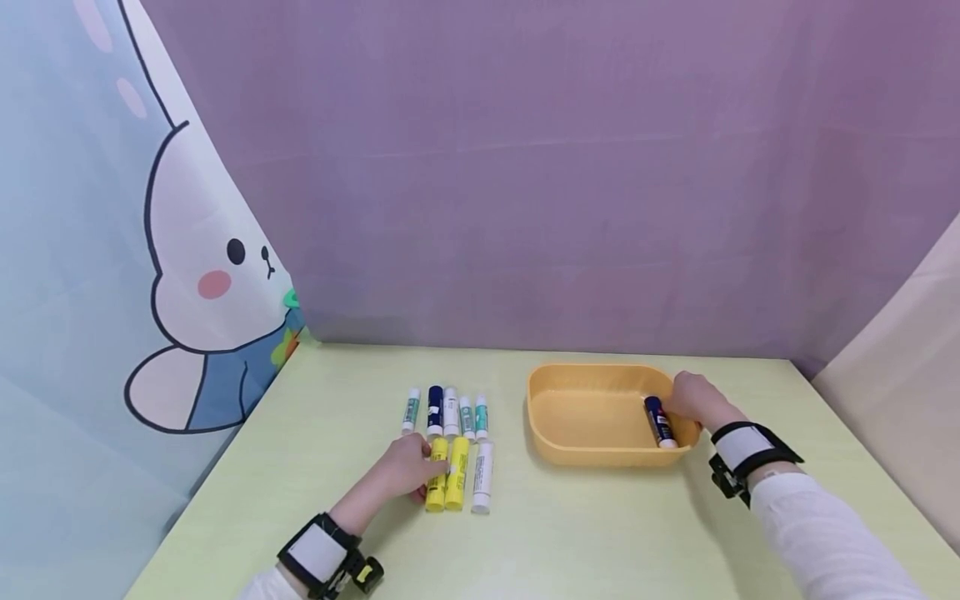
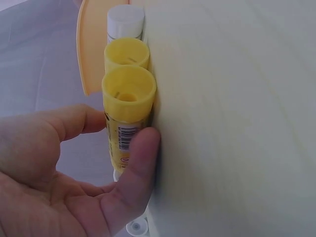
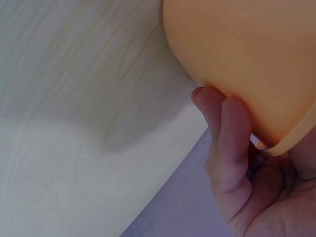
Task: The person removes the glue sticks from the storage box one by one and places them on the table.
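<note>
My left hand holds the left one of two yellow glue sticks lying side by side in the near row. In the left wrist view, thumb and fingers close around the sides of that yellow glue stick, whose hollow end faces the camera. Beside it lie the second yellow glue stick and a white glue stick. On the right, my right hand grips the right rim of an orange plastic tray, fingers pressed to its outer wall. Inside the tray leans a dark blue glue stick.
Behind the near row stands a second row: a small green-and-white glue stick, a dark blue one, a white one and two more small green-and-white ones. A purple curtain borders the table's back edge.
</note>
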